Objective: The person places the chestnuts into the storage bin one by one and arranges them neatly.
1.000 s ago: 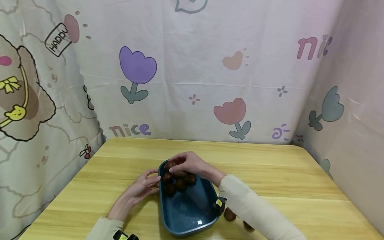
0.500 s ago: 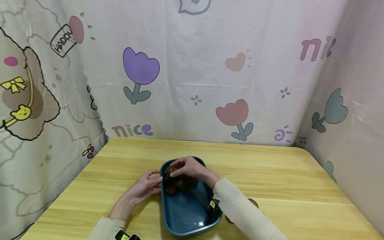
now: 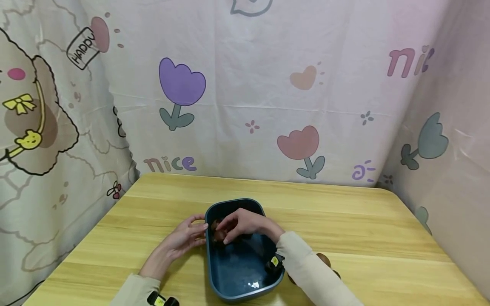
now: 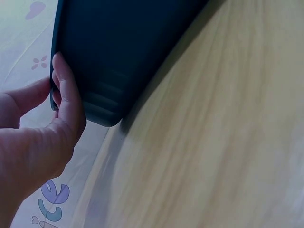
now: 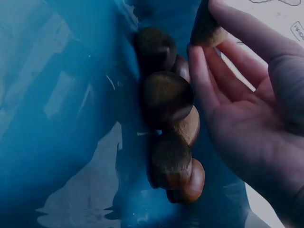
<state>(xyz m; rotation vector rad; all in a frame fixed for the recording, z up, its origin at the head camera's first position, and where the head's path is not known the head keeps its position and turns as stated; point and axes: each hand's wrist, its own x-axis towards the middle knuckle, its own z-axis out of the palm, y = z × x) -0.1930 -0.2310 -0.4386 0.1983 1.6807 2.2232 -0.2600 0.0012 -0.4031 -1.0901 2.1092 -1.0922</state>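
Note:
A dark blue plastic bin (image 3: 234,272) stands on the wooden table. My left hand (image 3: 183,239) grips its left rim; in the left wrist view, the thumb and fingers (image 4: 69,90) lie on either side of the bin's edge. Inside the bin, my right hand (image 3: 248,223) pinches a brown chestnut (image 5: 205,28) between thumb and fingertips, as the right wrist view shows. Several more chestnuts (image 5: 167,97) lie in a cluster beside that hand on the blue bin floor. From the head, the right hand covers most of the cluster.
Loose chestnuts (image 3: 323,258) lie on the wooden table (image 3: 344,225) to the right of the bin, partly hidden by the right sleeve (image 3: 310,265). A printed curtain (image 3: 245,93) hangs behind the table and along both sides.
My right hand has moved down and nearer inside the bin, from its far-left corner. The left hand keeps its place at the rim. The head view has shifted slightly.

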